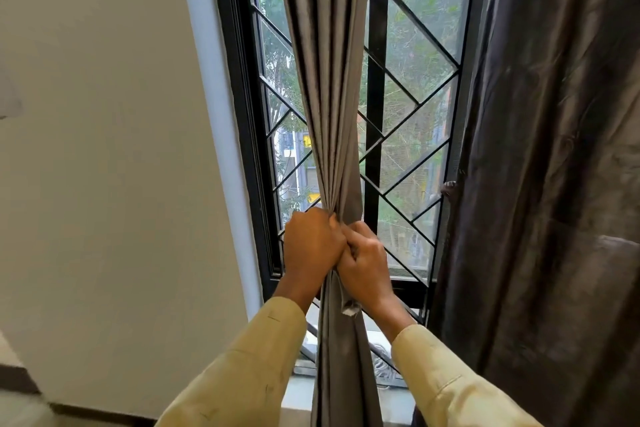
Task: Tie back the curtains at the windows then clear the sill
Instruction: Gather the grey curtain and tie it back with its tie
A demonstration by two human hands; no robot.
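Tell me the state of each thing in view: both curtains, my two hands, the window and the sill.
grey curtain: gathered into a tight bunch, held by both hands.
dark curtain: hanging loose on the right.
left hand: curled round the grey curtain.
right hand: curled round the same bunch, touching the left hand.
window: uncovered between the curtains; open or shut cannot be told.
sill: partly hidden; a coiled thing lies on it.

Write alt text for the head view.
A left hand and right hand grip a gathered grey curtain, bunching it tight before a diagonally barred, black-framed window. A darker curtain hangs at the right.
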